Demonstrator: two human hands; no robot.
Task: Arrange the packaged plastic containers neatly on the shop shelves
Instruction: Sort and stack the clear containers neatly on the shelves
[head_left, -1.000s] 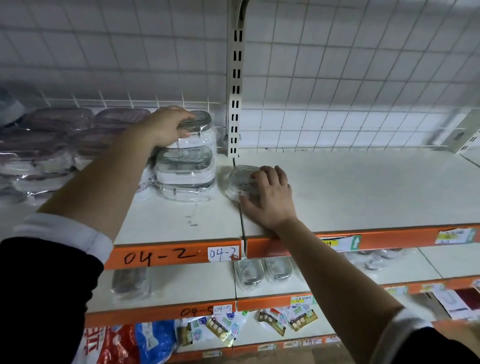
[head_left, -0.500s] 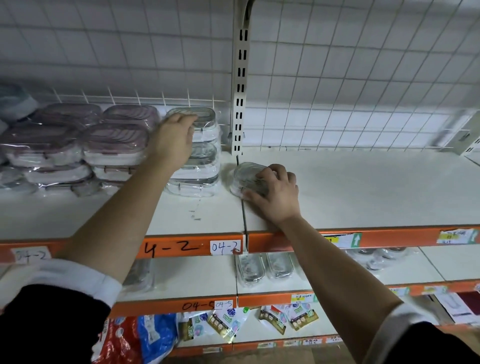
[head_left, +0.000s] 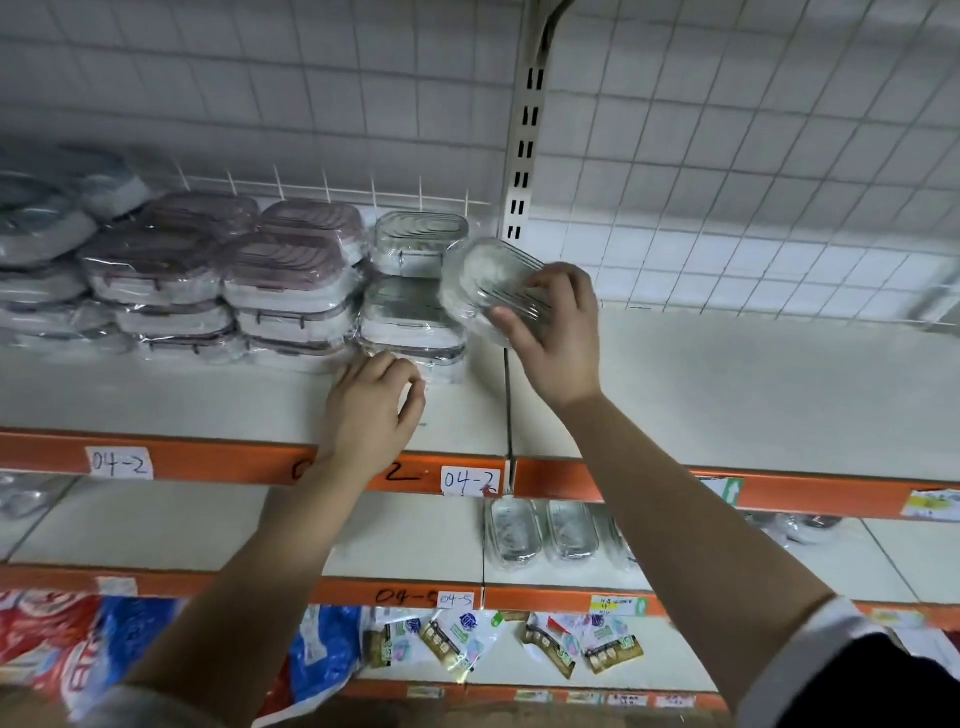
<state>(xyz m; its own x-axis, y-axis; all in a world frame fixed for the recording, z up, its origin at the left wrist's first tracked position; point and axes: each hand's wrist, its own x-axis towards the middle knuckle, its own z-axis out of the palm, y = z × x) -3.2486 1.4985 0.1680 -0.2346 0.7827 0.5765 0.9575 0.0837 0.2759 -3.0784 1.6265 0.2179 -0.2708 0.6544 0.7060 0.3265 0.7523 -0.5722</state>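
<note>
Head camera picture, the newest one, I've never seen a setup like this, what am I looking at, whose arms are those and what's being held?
No machine here: a person wears a wide-angle camera on the head, so you look forward and down along their own arms at shop shelves. The right hand has its fingers curled round a clear wrapped container, held tilted over the top shelf. The left hand sits at the foot of a stack of clear containers; whether it pinches the wrapping is unclear. Left of that stand purple-lidded containers. The shelf below holds more clear containers, and snack packets lie lower still.
</note>
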